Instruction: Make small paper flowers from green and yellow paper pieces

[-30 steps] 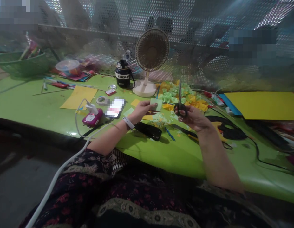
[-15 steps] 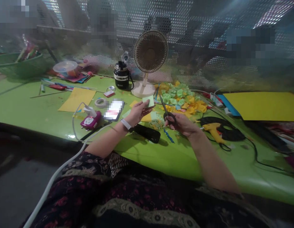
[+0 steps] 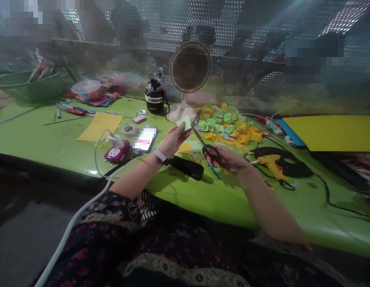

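Note:
Between thumb and fingers, my left hand (image 3: 176, 138) pinches a small light green paper piece (image 3: 184, 124). My right hand (image 3: 223, 157) grips a pair of black-handled scissors (image 3: 204, 145), their tips pointing up and left at the paper's right edge. Whether the blades touch the paper I cannot tell. Below the hands lie yellow and green paper pieces (image 3: 186, 147) among small scraps. A black stapler-like object (image 3: 187, 167) rests under my left wrist. Behind the scissors spreads a heap of green and yellow paper flowers (image 3: 229, 119).
A small fan (image 3: 190, 67) and a black bottle (image 3: 155, 97) stand at the back. Left are a phone (image 3: 145, 139), tape roll (image 3: 129, 130), purple power adapter (image 3: 117, 151) and yellow sheet (image 3: 101, 126). A yellow glue gun (image 3: 271, 165) with its cord lies right. A white cable (image 3: 83, 205) crosses the table edge.
The scissors have swung left, bringing their tips to the green paper. The paper is now more tilted in my left hand. The whole view has shifted slightly.

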Action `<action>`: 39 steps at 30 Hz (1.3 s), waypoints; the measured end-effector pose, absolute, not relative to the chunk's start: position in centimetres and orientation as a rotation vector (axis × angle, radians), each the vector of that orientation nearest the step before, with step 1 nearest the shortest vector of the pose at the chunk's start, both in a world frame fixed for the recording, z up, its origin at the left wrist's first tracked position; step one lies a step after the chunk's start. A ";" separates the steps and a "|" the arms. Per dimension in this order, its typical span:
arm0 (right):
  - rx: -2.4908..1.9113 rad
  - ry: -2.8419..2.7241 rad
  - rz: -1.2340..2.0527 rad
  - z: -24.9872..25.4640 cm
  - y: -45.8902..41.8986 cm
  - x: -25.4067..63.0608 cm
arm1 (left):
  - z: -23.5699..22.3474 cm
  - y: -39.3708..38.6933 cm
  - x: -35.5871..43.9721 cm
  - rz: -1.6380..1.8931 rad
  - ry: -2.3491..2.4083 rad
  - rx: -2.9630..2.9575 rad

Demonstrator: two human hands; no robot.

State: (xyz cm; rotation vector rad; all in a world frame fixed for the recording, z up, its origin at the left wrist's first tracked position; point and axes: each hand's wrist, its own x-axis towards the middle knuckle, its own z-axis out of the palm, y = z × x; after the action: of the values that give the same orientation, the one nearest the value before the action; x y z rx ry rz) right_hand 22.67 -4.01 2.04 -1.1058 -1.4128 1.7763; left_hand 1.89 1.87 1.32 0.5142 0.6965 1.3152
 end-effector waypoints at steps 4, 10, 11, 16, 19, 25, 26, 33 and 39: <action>-1.111 -1.394 1.769 2.0 -4.0 22.5 | 1.3 2.1 1.9 1.339 0.683 0.473; -1.097 -1.345 1.794 1.9 -4.1 22.6 | 1.3 2.2 2.0 1.329 0.689 0.439; -1.090 -1.362 1.800 1.9 -4.2 22.6 | 1.3 2.2 2.0 1.330 0.684 0.440; -1.076 -1.361 1.791 2.0 -4.3 22.6 | 1.1 2.2 1.8 1.342 0.666 0.466; -1.079 -1.295 1.760 1.8 -4.1 22.7 | 1.1 2.1 1.9 1.333 0.686 0.471; -1.054 -1.286 1.750 1.8 -3.8 22.7 | 1.2 1.6 2.1 1.324 0.679 0.498; -1.054 -1.286 1.754 1.8 -3.8 22.7 | 1.2 1.6 2.1 1.327 0.673 0.503; -1.063 -1.251 1.746 1.7 -3.8 22.8 | 1.0 1.7 2.0 1.317 0.667 0.518; -1.066 -1.298 1.747 1.6 -3.7 22.6 | 0.6 1.9 2.2 1.320 0.665 0.503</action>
State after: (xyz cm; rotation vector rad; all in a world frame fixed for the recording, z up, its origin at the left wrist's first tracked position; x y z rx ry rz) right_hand 22.62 -3.74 1.62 -1.0656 -1.2979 1.7470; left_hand 2.18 1.91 0.65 0.5030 0.6652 1.3196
